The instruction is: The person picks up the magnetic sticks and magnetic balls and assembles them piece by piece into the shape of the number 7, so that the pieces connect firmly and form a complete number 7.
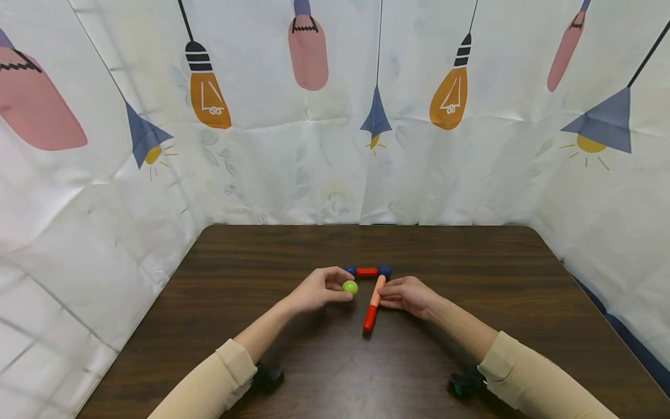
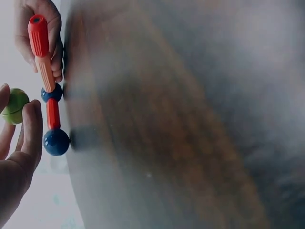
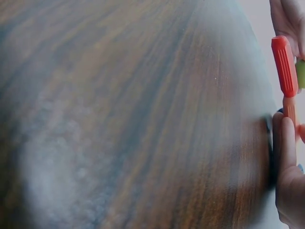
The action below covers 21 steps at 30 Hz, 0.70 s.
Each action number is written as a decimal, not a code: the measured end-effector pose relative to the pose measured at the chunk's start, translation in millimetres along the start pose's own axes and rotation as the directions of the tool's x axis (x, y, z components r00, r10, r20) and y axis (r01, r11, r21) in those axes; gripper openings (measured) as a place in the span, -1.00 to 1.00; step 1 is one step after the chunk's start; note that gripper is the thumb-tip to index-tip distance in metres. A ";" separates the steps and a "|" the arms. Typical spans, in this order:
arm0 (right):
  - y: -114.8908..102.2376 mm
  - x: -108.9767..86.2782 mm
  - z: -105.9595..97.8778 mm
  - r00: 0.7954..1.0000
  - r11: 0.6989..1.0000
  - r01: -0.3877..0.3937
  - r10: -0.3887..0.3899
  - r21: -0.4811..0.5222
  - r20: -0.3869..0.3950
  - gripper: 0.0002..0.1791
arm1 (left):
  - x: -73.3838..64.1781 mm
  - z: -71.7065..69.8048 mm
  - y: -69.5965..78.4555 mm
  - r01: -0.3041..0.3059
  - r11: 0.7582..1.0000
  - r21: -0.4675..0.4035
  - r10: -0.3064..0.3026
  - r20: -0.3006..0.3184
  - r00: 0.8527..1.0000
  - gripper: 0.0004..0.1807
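Note:
Between the thumb and fingers of my left hand (image 1: pixel 324 288) is a small green ball (image 1: pixel 350 287), held a little above the table. My right hand (image 1: pixel 410 295) pinches the light orange part of a two-part stick (image 1: pixel 378 291); its red part (image 1: pixel 370 318) points toward me. Just beyond lies a short red rod (image 1: pixel 367 272) with a blue ball (image 1: pixel 384 270) at its right end and another blue ball (image 2: pixel 56 142) at its left. The orange end meets the right blue ball in view; whether they are joined, I cannot tell.
All this is over a dark wood-grain table (image 1: pixel 262 250) with rounded far corners. A white curtain (image 1: pixel 335 174) printed with lamps and bulbs hangs behind it and along both sides. Dark devices (image 1: pixel 267 377) sit under the wrists by the beige sleeves (image 1: pixel 209 384).

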State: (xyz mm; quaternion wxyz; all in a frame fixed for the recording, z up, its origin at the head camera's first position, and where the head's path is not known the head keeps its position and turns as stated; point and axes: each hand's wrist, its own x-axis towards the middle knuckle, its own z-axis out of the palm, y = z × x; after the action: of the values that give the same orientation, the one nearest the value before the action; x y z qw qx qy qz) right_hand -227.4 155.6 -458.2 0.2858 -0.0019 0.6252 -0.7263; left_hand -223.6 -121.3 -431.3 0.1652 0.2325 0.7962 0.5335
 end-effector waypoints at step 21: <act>0.3 6.1 0.0 1.000 1.000 -0.001 0.001 0.012 -0.020 -0.51 | -12.2 11.7 -2.3 0.062 0.998 0.019 -0.063 0.059 0.996 -0.64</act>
State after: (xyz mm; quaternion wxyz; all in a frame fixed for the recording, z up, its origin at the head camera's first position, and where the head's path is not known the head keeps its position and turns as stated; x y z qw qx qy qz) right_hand -232.4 153.0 -460.6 0.2798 0.0073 0.6236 -0.7299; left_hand -207.8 -119.7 -437.6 0.2035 0.2245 0.8024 0.5142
